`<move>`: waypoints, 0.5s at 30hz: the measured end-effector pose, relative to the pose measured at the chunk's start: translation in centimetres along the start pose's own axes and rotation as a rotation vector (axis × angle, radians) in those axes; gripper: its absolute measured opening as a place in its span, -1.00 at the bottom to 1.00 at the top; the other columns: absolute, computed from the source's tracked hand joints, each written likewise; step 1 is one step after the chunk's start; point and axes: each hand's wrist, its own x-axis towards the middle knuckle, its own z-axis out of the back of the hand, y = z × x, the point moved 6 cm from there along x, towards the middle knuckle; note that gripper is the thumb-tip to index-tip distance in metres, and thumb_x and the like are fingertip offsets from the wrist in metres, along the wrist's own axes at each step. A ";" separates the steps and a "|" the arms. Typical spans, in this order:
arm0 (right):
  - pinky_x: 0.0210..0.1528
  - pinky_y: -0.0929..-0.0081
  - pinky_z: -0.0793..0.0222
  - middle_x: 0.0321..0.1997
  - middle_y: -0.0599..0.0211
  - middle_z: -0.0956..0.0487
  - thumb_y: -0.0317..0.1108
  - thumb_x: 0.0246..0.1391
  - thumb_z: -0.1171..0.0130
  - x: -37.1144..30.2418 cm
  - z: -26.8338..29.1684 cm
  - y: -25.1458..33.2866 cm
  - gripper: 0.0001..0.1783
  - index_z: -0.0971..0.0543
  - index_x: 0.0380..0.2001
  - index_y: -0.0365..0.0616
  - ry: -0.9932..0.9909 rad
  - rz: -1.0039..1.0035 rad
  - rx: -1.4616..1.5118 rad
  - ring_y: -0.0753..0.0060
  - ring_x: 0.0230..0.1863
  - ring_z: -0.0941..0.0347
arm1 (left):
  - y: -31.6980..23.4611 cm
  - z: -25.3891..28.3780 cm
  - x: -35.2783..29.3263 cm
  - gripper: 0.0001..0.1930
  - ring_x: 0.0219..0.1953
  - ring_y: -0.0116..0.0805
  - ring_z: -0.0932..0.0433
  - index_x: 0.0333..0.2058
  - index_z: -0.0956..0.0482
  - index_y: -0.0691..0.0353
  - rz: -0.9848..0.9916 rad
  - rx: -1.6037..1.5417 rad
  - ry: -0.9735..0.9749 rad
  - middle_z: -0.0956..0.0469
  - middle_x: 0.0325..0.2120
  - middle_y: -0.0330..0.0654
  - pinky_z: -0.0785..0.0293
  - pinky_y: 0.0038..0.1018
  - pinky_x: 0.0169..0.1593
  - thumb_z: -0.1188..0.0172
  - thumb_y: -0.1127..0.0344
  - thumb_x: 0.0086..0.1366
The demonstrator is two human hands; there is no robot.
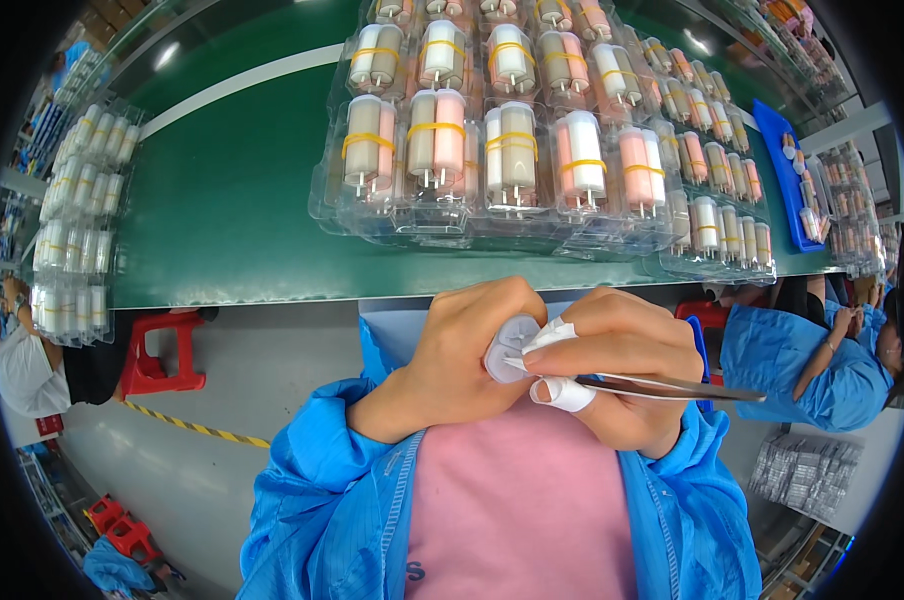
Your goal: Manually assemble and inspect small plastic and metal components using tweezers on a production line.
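In front of my chest, the fingers of my left hand are wrapped round a pale grey round piece. Its disc-like end, with raised dividing lines, faces up; the rest is hidden in the hand. My right hand is closed on metal tweezers, held like a pen. Their tips meet the round end, and the back end sticks out to the right. White tape wraps the thumb and a finger of this hand. Beyond both hands stands a clear plastic tray of white, grey and pink cylinder bundles with yellow bands.
The green worktable has its near edge just beyond my hands. More filled trays stand at right and far left. A blue tray lies at the right. Co-workers in blue and white sit either side, near a red stool.
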 end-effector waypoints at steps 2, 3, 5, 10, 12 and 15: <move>-0.50 0.51 -0.40 -0.47 0.24 -0.57 -0.49 -0.27 -0.36 0.0 0.0 -0.1 -0.79 -0.64 -0.43 -0.20 -0.001 -0.041 0.022 0.31 -0.50 -0.51 | 0.1 0.0 -0.1 -0.69 -0.59 -0.16 -0.45 -0.47 -0.38 0.23 0.001 0.012 -0.005 -0.41 -0.62 -0.14 -0.30 -0.40 -0.55 -0.35 0.50 -0.19; -0.49 0.51 -0.40 -0.47 0.23 -0.57 -0.49 -0.26 -0.35 0.0 0.0 -0.2 -0.81 -0.64 -0.44 -0.21 -0.002 -0.061 0.032 0.31 -0.50 -0.51 | 0.1 0.0 -0.1 -0.69 -0.59 -0.16 -0.45 -0.48 -0.38 0.23 0.002 0.018 -0.006 -0.41 -0.62 -0.14 -0.30 -0.40 -0.55 -0.35 0.50 -0.19; -0.49 0.52 -0.40 -0.47 0.22 -0.57 -0.51 -0.24 -0.33 -0.1 0.0 -0.3 -0.83 -0.64 -0.45 -0.21 -0.022 -0.075 0.062 0.32 -0.50 -0.51 | 0.2 0.0 -0.1 -0.70 -0.59 -0.16 -0.45 -0.48 -0.38 0.24 0.005 0.028 -0.006 -0.41 -0.61 -0.14 -0.30 -0.40 -0.56 -0.35 0.49 -0.18; -0.48 0.52 -0.41 -0.46 0.20 -0.59 -0.54 -0.22 -0.32 -0.3 0.1 -0.6 -0.86 -0.65 -0.46 -0.23 -0.046 -0.117 0.099 0.33 -0.49 -0.51 | 0.2 -0.1 -0.1 -0.70 -0.59 -0.18 -0.45 -0.48 -0.39 0.24 0.011 0.045 -0.003 -0.42 -0.61 -0.15 -0.30 -0.41 -0.56 -0.36 0.48 -0.18; -0.48 0.52 -0.41 -0.45 0.20 -0.59 -0.54 -0.22 -0.31 -0.4 0.1 -0.6 -0.85 -0.65 -0.45 -0.24 -0.059 -0.119 0.107 0.33 -0.49 -0.52 | 0.3 -0.1 -0.2 -0.70 -0.59 -0.20 -0.46 -0.48 -0.39 0.24 0.013 0.041 -0.006 -0.42 -0.61 -0.16 -0.30 -0.41 -0.56 -0.35 0.48 -0.18; -0.47 0.52 -0.41 -0.45 0.18 -0.59 -0.55 -0.22 -0.31 -0.5 0.2 -0.7 -0.86 -0.64 -0.46 -0.25 -0.074 -0.133 0.119 0.33 -0.48 -0.52 | 0.4 -0.2 -0.3 -0.71 -0.60 -0.21 -0.46 -0.47 -0.40 0.24 0.024 0.031 -0.011 -0.43 -0.61 -0.16 -0.30 -0.43 -0.57 -0.35 0.49 -0.17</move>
